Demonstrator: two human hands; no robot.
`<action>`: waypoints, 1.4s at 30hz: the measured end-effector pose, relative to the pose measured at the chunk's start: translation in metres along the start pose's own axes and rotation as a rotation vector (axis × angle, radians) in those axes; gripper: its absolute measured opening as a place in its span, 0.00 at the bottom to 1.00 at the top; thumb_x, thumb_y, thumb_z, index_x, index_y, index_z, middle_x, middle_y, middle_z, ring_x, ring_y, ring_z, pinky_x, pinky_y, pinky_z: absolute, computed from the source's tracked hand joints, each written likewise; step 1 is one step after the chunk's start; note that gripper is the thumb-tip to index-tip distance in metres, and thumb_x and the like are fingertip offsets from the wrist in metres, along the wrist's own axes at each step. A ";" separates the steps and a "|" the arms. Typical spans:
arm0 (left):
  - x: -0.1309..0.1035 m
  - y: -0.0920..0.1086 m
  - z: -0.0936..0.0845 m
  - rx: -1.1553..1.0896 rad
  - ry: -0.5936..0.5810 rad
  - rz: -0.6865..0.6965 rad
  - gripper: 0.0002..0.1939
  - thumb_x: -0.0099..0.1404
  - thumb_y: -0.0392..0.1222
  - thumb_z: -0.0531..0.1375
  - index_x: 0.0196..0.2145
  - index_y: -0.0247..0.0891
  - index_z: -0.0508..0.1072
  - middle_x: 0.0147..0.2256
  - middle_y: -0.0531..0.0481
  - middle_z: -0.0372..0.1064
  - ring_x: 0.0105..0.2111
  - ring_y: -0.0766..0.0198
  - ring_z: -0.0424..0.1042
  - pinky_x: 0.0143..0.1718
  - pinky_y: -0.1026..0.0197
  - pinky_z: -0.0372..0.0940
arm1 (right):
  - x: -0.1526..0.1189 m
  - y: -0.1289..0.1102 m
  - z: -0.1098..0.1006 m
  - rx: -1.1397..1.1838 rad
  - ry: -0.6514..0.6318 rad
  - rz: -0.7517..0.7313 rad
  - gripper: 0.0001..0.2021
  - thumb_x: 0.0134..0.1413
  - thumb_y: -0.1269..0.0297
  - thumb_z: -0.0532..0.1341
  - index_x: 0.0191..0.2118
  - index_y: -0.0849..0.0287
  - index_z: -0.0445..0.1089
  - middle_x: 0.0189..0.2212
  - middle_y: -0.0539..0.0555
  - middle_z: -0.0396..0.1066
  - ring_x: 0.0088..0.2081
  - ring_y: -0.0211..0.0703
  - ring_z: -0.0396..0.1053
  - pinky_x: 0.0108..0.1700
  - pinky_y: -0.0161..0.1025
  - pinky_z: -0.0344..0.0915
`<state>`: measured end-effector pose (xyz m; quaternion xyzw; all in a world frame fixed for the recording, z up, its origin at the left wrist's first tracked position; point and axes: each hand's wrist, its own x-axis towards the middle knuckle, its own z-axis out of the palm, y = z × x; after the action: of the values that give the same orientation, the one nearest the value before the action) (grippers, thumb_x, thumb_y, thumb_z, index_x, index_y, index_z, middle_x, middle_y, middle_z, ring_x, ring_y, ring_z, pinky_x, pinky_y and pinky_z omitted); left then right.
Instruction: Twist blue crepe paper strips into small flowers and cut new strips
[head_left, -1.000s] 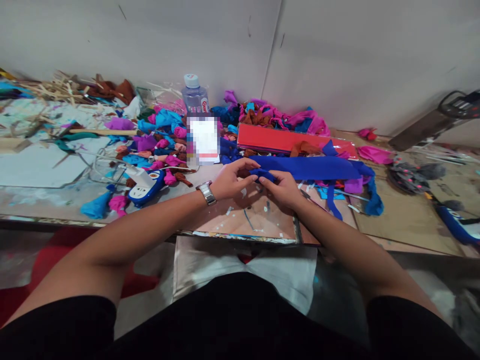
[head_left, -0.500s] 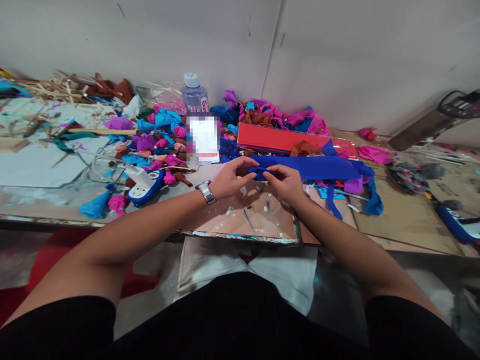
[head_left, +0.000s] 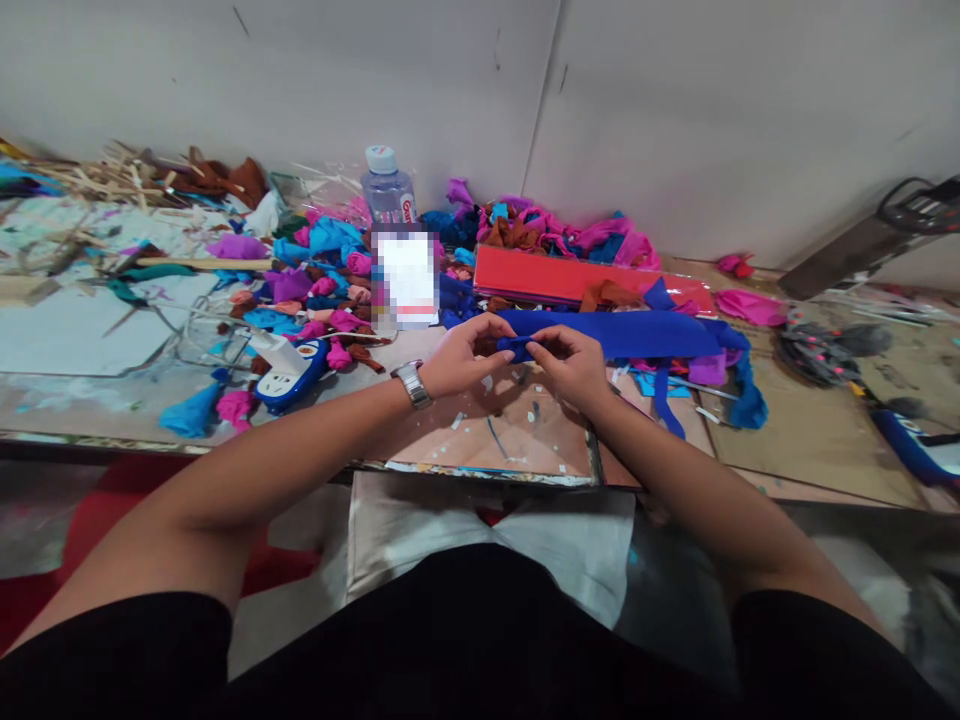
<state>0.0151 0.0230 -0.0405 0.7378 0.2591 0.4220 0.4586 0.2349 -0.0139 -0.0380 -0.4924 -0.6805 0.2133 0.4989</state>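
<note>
Between my two hands is a small bunched piece of dark blue crepe paper (head_left: 516,347), just above the table's front part. My left hand (head_left: 465,356) has thumb and fingers closed on its left side, and a metal watch (head_left: 412,384) is on that wrist. Thumb and fingertips of my right hand (head_left: 571,364) pinch the right side of the same piece. Behind the hands lies a long flat blue strip (head_left: 637,335), reaching off to the right; whether it joins the held piece is hidden.
A red flat packet (head_left: 555,276) lies behind the blue strip. Further left stand a clear bottle (head_left: 390,188), a blurred bright phone-like screen (head_left: 407,285) and a blue-white power socket (head_left: 292,375). Crumpled coloured pieces (head_left: 330,235) crowd the back. A dark machine-like object (head_left: 847,245) leans at right.
My fingers have shifted slightly on the blue piece, whose upper edge now shows as a straighter fold. Both hands stay in nearly the same place.
</note>
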 end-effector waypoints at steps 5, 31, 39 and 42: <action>0.000 0.002 0.001 -0.042 -0.012 -0.046 0.19 0.65 0.47 0.70 0.48 0.36 0.72 0.46 0.45 0.76 0.42 0.62 0.78 0.46 0.57 0.75 | -0.003 0.004 0.001 0.088 -0.038 0.024 0.12 0.61 0.53 0.69 0.43 0.56 0.78 0.36 0.52 0.81 0.31 0.41 0.77 0.35 0.39 0.74; -0.001 0.003 -0.001 0.080 -0.018 -0.083 0.21 0.62 0.47 0.72 0.50 0.36 0.76 0.46 0.45 0.79 0.39 0.63 0.78 0.41 0.58 0.75 | -0.002 -0.005 0.000 -0.022 -0.001 0.062 0.11 0.59 0.54 0.69 0.37 0.56 0.74 0.27 0.49 0.75 0.27 0.39 0.70 0.31 0.37 0.65; 0.000 0.002 0.001 -0.006 -0.023 -0.085 0.20 0.63 0.43 0.70 0.51 0.36 0.74 0.48 0.43 0.78 0.43 0.62 0.79 0.46 0.57 0.76 | -0.004 -0.003 -0.001 -0.001 -0.023 0.023 0.09 0.61 0.56 0.68 0.39 0.56 0.72 0.30 0.49 0.74 0.29 0.40 0.71 0.34 0.38 0.69; 0.001 0.002 0.000 -0.016 0.016 -0.066 0.19 0.64 0.41 0.70 0.52 0.37 0.74 0.49 0.43 0.78 0.45 0.61 0.79 0.48 0.56 0.75 | -0.004 -0.004 -0.001 0.045 -0.036 0.033 0.09 0.60 0.56 0.68 0.39 0.55 0.72 0.31 0.49 0.73 0.29 0.40 0.71 0.33 0.38 0.69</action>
<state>0.0157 0.0224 -0.0388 0.7218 0.2838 0.4146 0.4760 0.2334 -0.0193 -0.0361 -0.4885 -0.6761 0.2454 0.4940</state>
